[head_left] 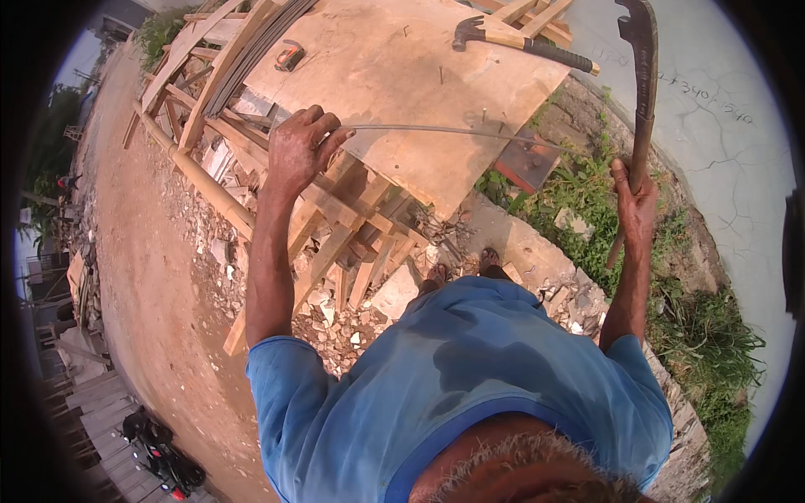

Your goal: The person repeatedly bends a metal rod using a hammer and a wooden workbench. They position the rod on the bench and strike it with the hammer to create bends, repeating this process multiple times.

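My left hand (303,151) is closed, pinching one end of a thin steel rod (428,128) between thumb and fingers. The rod stretches rightward above a plywood board (402,84), and its far end thins out short of my right hand (636,201). That hand is wrapped round a long dark metal bar (642,71) with a notched, hooked head. The bar stands nearly upright, its head up and its lower end below my fist. A claw hammer (524,47) lies at the board's far right, and an orange-and-black tape measure (290,55) at its far left.
Several dark rods (256,54) lie bundled along the board's left. Wooden framing (335,226) props up the board, and nails stick up from it. Broken rubble (335,335) covers the ground near my feet. A cracked pale wall (713,126) rises on the right beyond weeds (579,205).
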`<state>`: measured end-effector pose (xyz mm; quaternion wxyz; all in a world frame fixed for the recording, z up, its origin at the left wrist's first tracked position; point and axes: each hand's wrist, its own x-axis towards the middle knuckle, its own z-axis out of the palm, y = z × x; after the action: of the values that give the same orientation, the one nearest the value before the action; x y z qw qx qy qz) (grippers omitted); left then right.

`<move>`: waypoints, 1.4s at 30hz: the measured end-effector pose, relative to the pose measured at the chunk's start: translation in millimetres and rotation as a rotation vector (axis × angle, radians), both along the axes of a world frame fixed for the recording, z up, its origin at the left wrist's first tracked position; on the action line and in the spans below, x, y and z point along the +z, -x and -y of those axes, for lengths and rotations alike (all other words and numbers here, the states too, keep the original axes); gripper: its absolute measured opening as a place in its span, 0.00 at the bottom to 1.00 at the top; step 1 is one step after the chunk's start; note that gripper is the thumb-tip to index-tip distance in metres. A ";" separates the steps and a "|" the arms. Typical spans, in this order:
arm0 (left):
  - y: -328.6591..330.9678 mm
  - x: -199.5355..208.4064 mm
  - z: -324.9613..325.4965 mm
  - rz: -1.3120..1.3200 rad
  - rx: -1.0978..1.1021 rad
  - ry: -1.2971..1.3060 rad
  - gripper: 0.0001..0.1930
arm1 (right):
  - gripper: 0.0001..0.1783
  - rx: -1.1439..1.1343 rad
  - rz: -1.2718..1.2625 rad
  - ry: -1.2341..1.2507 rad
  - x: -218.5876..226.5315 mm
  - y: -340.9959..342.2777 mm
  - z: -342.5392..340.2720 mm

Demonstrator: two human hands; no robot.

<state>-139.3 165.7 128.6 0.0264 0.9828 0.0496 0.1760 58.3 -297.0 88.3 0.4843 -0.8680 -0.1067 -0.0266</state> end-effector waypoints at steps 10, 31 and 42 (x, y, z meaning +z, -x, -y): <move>-124.9 -44.8 76.0 0.028 -0.383 0.075 0.16 | 0.25 0.546 -0.476 0.040 -20.7 -18.6 72.6; -127.2 -118.2 214.1 0.240 0.171 0.418 0.27 | 0.14 0.439 -0.742 -0.126 -72.9 -2.1 86.5; -140.2 -123.5 212.2 0.182 0.269 0.354 0.25 | 0.15 0.404 -0.663 -0.100 -80.7 11.6 94.0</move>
<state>0.9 -46.5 5.1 0.1790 0.9275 0.2077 0.2542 46.6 -391.0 7.6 0.5297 -0.7662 -0.1118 0.3462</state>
